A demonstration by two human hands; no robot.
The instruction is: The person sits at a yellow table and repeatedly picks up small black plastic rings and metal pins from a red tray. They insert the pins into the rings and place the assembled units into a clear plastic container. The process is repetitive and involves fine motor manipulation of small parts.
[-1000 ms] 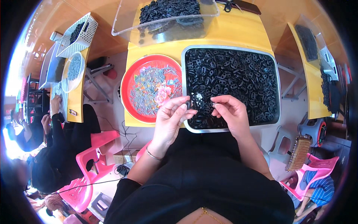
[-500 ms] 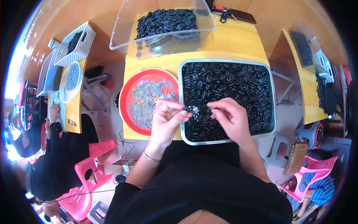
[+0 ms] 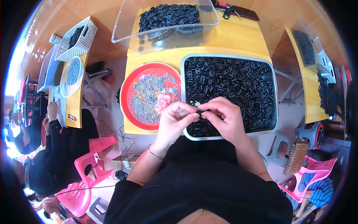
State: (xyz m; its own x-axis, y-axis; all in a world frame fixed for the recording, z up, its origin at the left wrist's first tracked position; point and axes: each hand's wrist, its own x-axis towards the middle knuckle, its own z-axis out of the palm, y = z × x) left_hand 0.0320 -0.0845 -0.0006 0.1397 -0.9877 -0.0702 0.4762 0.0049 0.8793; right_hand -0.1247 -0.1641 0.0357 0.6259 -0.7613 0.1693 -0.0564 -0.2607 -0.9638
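My left hand (image 3: 178,116) and my right hand (image 3: 223,115) meet over the lower left of a metal tray (image 3: 276,93). Thumbs and forefingers of both pinch one small black plastic piece (image 3: 200,111), largely covered by the fingertips. The tray is filled with many black oval pieces (image 3: 231,80) that show two holes each. Just beyond my fingertips lies a small whitish bit (image 3: 194,103), too small to identify. Left of the tray, a round red tray (image 3: 125,93) with a flower print carries a spread of small slender grey pieces (image 3: 149,97).
At the back of the yellow table (image 3: 238,37) stands a clear plastic bin (image 3: 130,37) holding black pieces. Scissors (image 3: 226,14) lie behind it. A co-worker (image 3: 48,156) sits at the left table beside a white basket (image 3: 84,43). Pink chairs (image 3: 84,164) flank me.
My right hand has come left to meet my left hand, which moved slightly right. Both sets of fingertips now close on the black piece. The view has shifted a little.
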